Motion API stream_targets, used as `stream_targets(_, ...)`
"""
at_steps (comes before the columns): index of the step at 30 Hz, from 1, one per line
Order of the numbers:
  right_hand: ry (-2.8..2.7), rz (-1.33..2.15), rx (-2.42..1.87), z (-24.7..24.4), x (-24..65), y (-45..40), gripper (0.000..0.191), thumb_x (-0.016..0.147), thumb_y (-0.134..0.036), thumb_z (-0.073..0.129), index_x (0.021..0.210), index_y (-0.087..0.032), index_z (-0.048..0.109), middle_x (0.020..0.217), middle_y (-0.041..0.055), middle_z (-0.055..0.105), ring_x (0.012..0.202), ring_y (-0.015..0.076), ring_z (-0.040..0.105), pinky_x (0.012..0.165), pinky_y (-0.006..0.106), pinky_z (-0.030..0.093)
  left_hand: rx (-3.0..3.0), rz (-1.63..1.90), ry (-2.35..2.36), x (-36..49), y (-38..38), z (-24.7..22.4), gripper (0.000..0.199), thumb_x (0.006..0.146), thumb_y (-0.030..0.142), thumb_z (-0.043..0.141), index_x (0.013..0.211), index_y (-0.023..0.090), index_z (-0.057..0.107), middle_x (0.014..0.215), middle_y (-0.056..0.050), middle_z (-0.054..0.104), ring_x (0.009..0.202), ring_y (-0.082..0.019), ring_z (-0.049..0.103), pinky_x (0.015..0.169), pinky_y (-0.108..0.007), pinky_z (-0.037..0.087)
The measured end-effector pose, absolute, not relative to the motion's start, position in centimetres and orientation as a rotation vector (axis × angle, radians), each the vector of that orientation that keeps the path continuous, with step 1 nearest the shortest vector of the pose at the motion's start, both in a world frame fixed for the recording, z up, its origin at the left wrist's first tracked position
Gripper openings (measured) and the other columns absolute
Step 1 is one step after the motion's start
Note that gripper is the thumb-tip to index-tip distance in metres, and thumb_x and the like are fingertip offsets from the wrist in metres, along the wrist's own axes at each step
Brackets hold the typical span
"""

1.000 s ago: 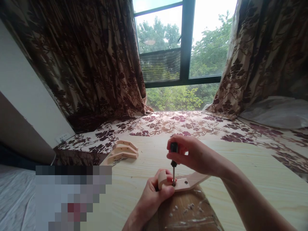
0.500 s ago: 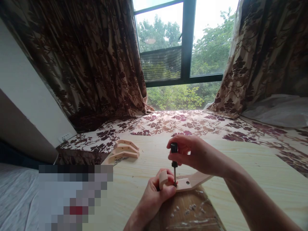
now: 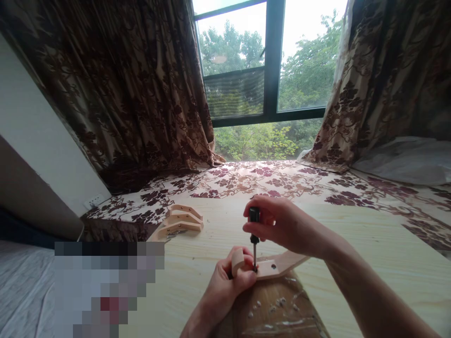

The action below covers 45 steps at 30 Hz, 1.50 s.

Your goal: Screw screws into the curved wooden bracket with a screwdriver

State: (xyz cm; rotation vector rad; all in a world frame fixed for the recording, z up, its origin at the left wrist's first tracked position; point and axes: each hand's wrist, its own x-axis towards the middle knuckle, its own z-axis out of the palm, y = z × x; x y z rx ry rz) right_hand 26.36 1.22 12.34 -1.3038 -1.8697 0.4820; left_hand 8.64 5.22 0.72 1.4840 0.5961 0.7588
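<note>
Through the head camera I observe both hands engaged on one workpiece. The right hand (image 3: 287, 227) has its fingers curled around the handle of a black-handled screwdriver (image 3: 254, 239), held close to upright. The left hand (image 3: 229, 278) has its fingers closed around the near end of a curved wooden bracket (image 3: 265, 269), close beside the screwdriver's tip. The bracket lies over a brown, tape-wrapped box (image 3: 259, 293) on the pale wooden bench (image 3: 380, 263).

Status of work: the screwdriver shaft points down at the bracket beside the left thumb. I judge that a fastening point there is being worked. Whether a screw is seated under the tip I cannot tell; the fingers hide it. The second hole (image 3: 274, 266), farther along the bracket, shows dark, with no driver in it; I judge it not yet finished.

Loose small metal screws (image 3: 281, 301) lie on the box. Three similar wooden brackets (image 3: 185, 226) rest side by side on the bench to the left, apart from both hands. Whether those are complete I cannot determine.
</note>
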Motion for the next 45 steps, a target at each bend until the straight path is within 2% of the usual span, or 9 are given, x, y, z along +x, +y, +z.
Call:
stream_targets(5, -1.915, 0.573, -1.221, 12.7, 26.7, 0.6, 0.022, 0.083, -0.022, 0.056, 0.104, -0.02, 0.062, 0.086, 0.0036, 0.068, 0.071, 0.0128, 0.062, 0.064, 0.025, 0.049, 1.489, 0.753, 0.601, 8.7, 5.3, 0.8, 0.015, 0.069, 0.032, 0.068, 0.075, 0.018, 0.067, 0.096, -0.002, 0.053, 0.089, -0.018, 0.05, 0.082, -0.026, 0.039)
stream_targets(11, -1.864, 0.462, -1.318, 12.2, 26.8, 1.1, 0.018, 0.081, -0.029, 0.061, 0.096, -0.019, 0.064, 0.066, -0.001, 0.064, 0.058, 0.0109, 0.057, 0.055, 0.024, 0.045, 1.483, 0.757, 0.603, 8.6, 5.3, 0.6, 0.022, 0.067, 0.039, 0.071, 0.076, 0.019, 0.067, 0.098, -0.003, 0.053, 0.091, -0.02, 0.05, 0.084, -0.028, 0.039)
stream_targets(17, -1.926, 0.518, -1.223, 13.2, 26.7, 0.3, 0.02, 0.081, -0.022, 0.06, 0.1, -0.019, 0.066, 0.083, 0.0015, 0.064, 0.066, 0.01, 0.057, 0.061, 0.023, 0.046, 1.473, 0.749, 0.601, 8.6, 5.3, 0.7, 0.024, 0.067, 0.04, 0.071, 0.077, 0.018, 0.067, 0.1, -0.004, 0.054, 0.095, -0.022, 0.05, 0.086, -0.029, 0.038)
stream_targets(22, -1.938, 0.402, -1.206, 13.1, 26.6, 0.5, 0.012, 0.081, -0.025, 0.061, 0.087, -0.017, 0.067, 0.069, -0.0017, 0.054, 0.062, 0.009, 0.047, 0.057, 0.022, 0.04, 1.479, 0.754, 0.6, 8.7, 5.3, 0.7, 0.019, 0.067, 0.035, 0.071, 0.075, 0.018, 0.066, 0.098, -0.003, 0.053, 0.093, -0.021, 0.05, 0.085, -0.027, 0.038)
stream_targets(26, -1.873, 0.482, -1.269, 12.7, 26.4, 0.9, 0.012, 0.08, -0.029, 0.062, 0.079, -0.016, 0.062, 0.063, -0.0035, 0.05, 0.056, 0.0083, 0.04, 0.05, 0.022, 0.035, 1.487, 0.754, 0.606, 8.7, 5.4, 0.8, 0.019, 0.067, 0.036, 0.07, 0.075, 0.019, 0.066, 0.097, -0.003, 0.053, 0.091, -0.02, 0.05, 0.085, -0.028, 0.038)
stream_targets(31, -1.895, 0.665, -1.214, 13.0, 26.4, 0.5, 0.013, 0.081, -0.025, 0.059, 0.089, -0.017, 0.065, 0.063, -0.0028, 0.054, 0.055, 0.0081, 0.044, 0.049, 0.02, 0.037, 1.481, 0.752, 0.617, 8.7, 5.3, 0.9, 0.023, 0.067, 0.04, 0.071, 0.076, 0.019, 0.067, 0.098, -0.004, 0.055, 0.094, -0.022, 0.05, 0.086, -0.029, 0.039)
stream_targets(38, -1.872, 0.446, -1.305, 12.2, 26.5, 1.3, 0.021, 0.081, -0.036, 0.061, 0.075, -0.015, 0.062, 0.063, -0.0015, 0.054, 0.056, 0.0084, 0.043, 0.049, 0.02, 0.036, 1.469, 0.758, 0.599, 8.6, 5.2, 0.8, 0.02, 0.068, 0.036, 0.071, 0.077, 0.019, 0.067, 0.098, -0.003, 0.053, 0.09, -0.019, 0.05, 0.084, -0.028, 0.039)
stream_targets(43, -1.899, 0.622, -1.196, 13.1, 26.7, 0.6, 0.015, 0.083, -0.026, 0.057, 0.092, -0.016, 0.066, 0.063, -0.0026, 0.053, 0.055, 0.0075, 0.043, 0.047, 0.019, 0.035, 1.469, 0.762, 0.595, 8.6, 5.2, 0.8, 0.018, 0.069, 0.034, 0.071, 0.078, 0.019, 0.068, 0.099, -0.003, 0.053, 0.094, -0.021, 0.05, 0.086, -0.029, 0.038)
stream_targets(45, -1.906, 0.628, -1.188, 13.1, 26.8, 0.6, 0.016, 0.084, -0.028, 0.057, 0.089, -0.015, 0.066, 0.065, -0.0016, 0.054, 0.056, 0.0079, 0.044, 0.048, 0.019, 0.036, 1.467, 0.761, 0.593, 8.6, 5.3, 0.8, 0.02, 0.069, 0.035, 0.071, 0.079, 0.019, 0.068, 0.1, -0.004, 0.053, 0.095, -0.022, 0.05, 0.087, -0.029, 0.037)
